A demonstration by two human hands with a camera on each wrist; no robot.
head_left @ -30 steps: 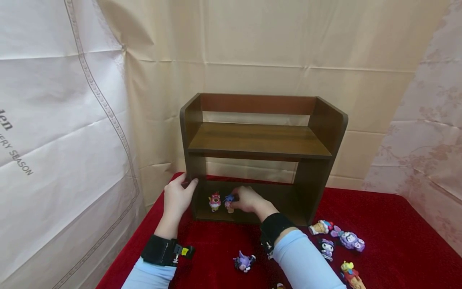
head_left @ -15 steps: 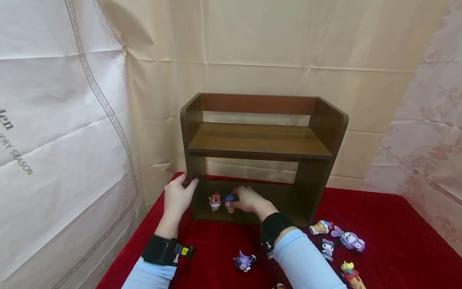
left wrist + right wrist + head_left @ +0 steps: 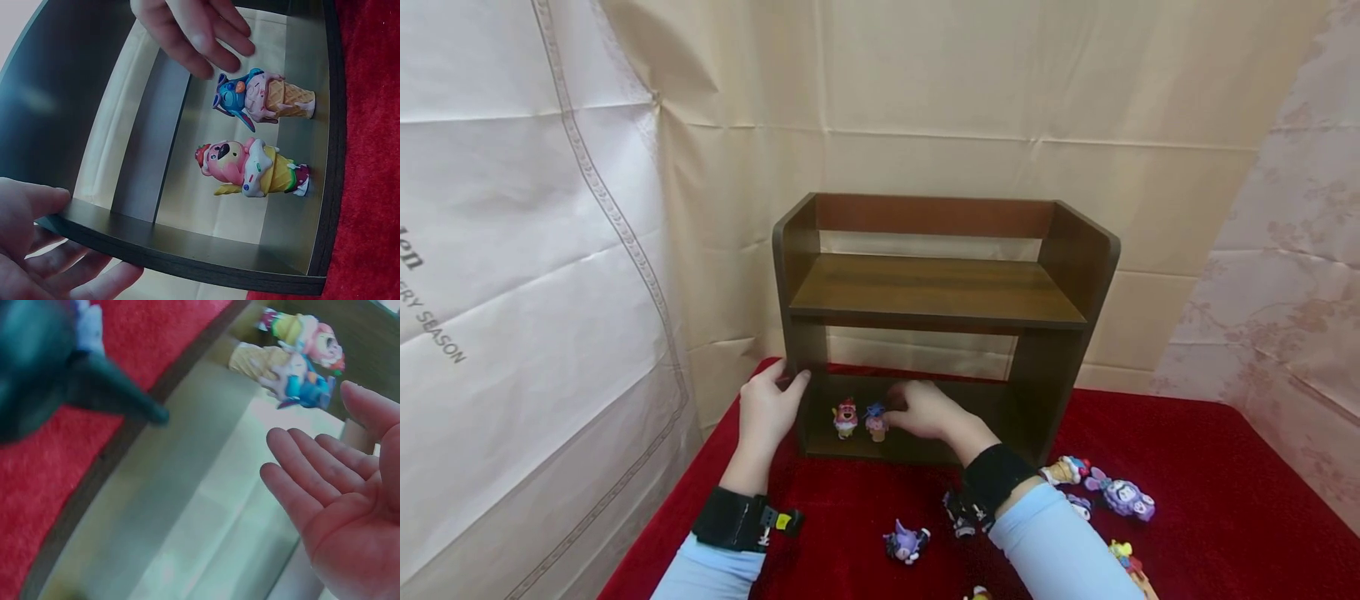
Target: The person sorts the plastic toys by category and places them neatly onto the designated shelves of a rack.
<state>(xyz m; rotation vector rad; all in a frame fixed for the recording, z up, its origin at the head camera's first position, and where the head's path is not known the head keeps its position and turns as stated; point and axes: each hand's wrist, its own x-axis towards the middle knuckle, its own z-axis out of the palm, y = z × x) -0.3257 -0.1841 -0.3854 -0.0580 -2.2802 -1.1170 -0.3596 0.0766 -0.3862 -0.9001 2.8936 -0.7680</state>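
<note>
On the lower board of a brown two-tier shelf (image 3: 940, 287) stand two small ice-cream-cone figurines. One is a pink bear figurine (image 3: 846, 419) with a strawberry on top; beside it is a blue long-eared figurine (image 3: 240, 97) in a waffle cone. My right hand (image 3: 928, 410) hovers just right of the blue one, palm facing it, and the right wrist view shows its fingers extended and apart from the figurine. My left hand (image 3: 767, 412) grips the shelf's left side panel, thumb at the front edge and fingers round the outer side.
Several more figurines lie on the red cloth (image 3: 827, 517): a purple one (image 3: 906, 543) in front of the shelf, an ice-cream cone (image 3: 1063, 471) and a lilac one (image 3: 1126, 498) to the right. My right forearm partly covers others. Beige drapes (image 3: 925, 92) hang behind.
My right hand has let go of the blue figurine and drawn back slightly to the right. The figurine stays upright beside the bear; the left hand has not moved.
</note>
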